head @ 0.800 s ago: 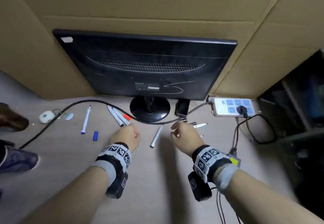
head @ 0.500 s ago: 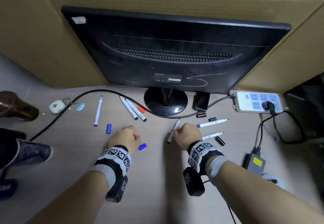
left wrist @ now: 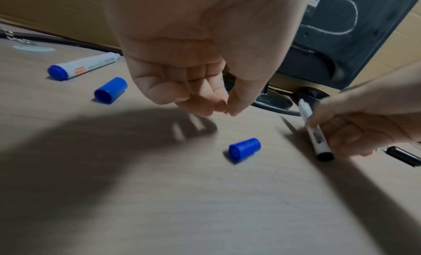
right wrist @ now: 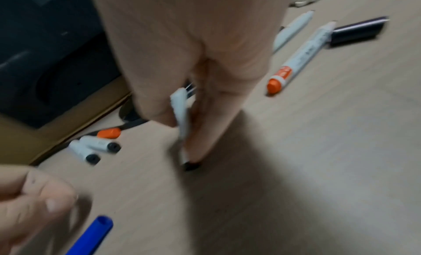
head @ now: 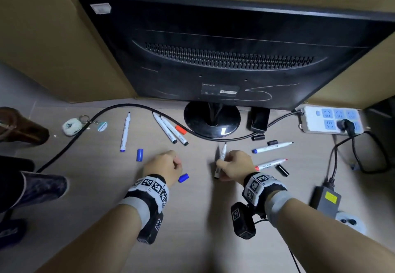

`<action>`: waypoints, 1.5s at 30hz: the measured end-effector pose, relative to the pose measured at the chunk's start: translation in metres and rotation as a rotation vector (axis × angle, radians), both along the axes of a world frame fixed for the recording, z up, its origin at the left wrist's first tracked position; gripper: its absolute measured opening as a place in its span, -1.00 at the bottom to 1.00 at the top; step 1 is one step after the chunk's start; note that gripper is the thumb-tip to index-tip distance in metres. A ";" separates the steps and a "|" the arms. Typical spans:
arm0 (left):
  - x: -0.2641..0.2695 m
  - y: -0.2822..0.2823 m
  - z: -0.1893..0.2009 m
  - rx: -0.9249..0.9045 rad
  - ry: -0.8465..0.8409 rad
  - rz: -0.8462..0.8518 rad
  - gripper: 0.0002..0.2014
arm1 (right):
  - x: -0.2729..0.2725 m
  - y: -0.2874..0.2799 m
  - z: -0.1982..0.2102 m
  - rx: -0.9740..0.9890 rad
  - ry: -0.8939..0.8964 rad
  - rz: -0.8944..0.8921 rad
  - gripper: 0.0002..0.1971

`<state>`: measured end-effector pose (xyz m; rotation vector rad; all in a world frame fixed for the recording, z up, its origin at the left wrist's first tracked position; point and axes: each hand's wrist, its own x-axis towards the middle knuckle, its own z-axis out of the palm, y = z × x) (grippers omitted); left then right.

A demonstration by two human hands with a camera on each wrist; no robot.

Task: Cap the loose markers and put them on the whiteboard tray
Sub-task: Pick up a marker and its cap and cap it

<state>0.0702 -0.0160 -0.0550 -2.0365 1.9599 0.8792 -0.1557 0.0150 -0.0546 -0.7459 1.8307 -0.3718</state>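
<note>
The right hand (head: pixel 236 164) grips an uncapped black marker (head: pixel 220 160) w/ thumb and fingers curled round its barrel; the black butt end is near the desk (head: pixel 106 187), the tip points toward the monitor (head: pixel 213 48). In the right wrist view the marker is blurred and partly hidden by the fingers.

The left hand (head: pixel 164 164) holds nothing: its fingers are curled loosely, tips nearly meeting the thumb, above the desk. A blue cap (head: pixel 183 177) lies just beside it, a second blue cap (head: pixel 139 155) further left, near a blue marker (head: pixel 125 132).

Two more black markers (head: pixel 168 129) lie side by side w/ a red cap (head: pixel 180 129) touching them, next to the monitor foot. Right of the right hand: another blue marker (head: pixel 271 147) and a red marker (head: pixel 270 164), both uncapped, w/ three black caps (head: pixel 282 170) around them; the red marker's end is hidden by the hand.

A power strip (head: pixel 316 123) is cut by the monitor's corner. No whiteboard tray can be made out.
</note>
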 end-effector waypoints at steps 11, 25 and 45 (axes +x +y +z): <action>-0.073 -0.007 0.000 0.007 0.106 -0.172 -0.89 | -0.069 0.035 0.017 -0.291 -0.060 -0.308 -0.84; -0.145 -0.006 -0.004 -0.019 0.140 -0.262 -0.88 | -0.148 0.044 0.003 -0.294 0.426 -0.252 -0.89; -0.165 -0.020 -0.015 0.008 0.217 -0.200 -0.88 | -0.153 -0.015 -0.029 -0.220 0.572 -0.176 -0.62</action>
